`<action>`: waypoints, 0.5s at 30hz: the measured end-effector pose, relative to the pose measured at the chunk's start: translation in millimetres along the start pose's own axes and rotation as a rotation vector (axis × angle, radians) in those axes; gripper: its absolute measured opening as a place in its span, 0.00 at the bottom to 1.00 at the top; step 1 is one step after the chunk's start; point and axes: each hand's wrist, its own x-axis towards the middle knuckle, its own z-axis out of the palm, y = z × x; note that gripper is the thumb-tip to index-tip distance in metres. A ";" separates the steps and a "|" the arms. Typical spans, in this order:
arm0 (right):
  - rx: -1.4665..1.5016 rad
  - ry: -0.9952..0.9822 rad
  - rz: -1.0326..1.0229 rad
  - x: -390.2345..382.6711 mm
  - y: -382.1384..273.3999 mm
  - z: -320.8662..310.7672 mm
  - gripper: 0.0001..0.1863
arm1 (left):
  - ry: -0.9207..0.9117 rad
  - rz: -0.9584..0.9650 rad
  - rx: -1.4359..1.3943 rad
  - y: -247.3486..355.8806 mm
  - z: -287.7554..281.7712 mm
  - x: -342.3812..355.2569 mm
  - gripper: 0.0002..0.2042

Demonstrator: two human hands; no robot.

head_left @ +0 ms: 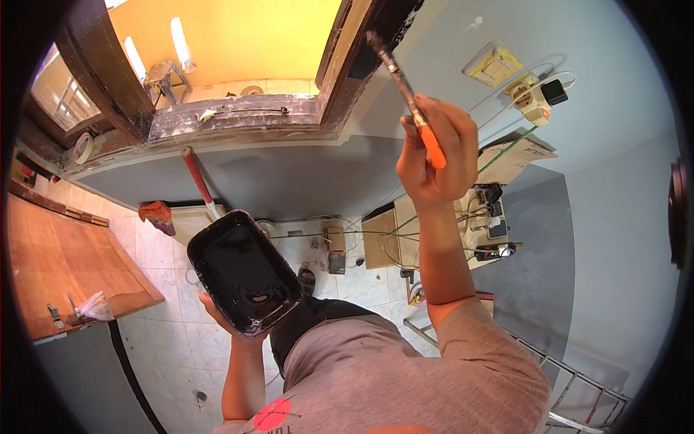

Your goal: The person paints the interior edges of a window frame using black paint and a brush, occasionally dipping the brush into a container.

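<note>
My right hand (448, 159) is raised and closed round a paintbrush (435, 145) by its orange handle. The dark, paint-coated bristles point up at the right jamb of the window frame (354, 79), which is partly black. Whether they touch the wood I cannot tell. Lower down, my left hand (217, 312) supports a black rectangular paint tray (278, 309) from below, its fingers mostly hidden under it. Glossy black paint (242, 253) covers the tray's bottom. Behind the tray's far edge a red-and-white stick (196, 177) slants up toward the sill.
A wire-like piece (249, 110) lies on the sill (289, 116), and a tape roll (83, 148) sits to its left. Plugs and cables hang from a wall socket (531, 101). Cardboard (379, 239) and power strips (497, 251) are lower right, near a metal ladder (571, 383). An orange-brown wooden panel (79, 260) stands left.
</note>
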 end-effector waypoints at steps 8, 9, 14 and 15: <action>0.015 0.081 0.035 4.3 -7.9 3.2 0.19 | -0.148 -0.013 -0.098 -0.2 -0.7 4.7 0.50; 0.005 0.058 0.082 0.8 -7.8 1.8 0.19 | -0.152 -0.015 -0.096 -0.7 1.0 5.4 0.50; -0.003 0.121 0.116 4.4 -14.2 6.4 0.17 | -0.080 -0.023 -0.029 -0.7 2.5 9.2 0.52; -0.021 0.100 0.146 2.8 -12.8 10.0 0.17 | -0.082 -0.024 -0.026 0.1 2.9 9.7 0.52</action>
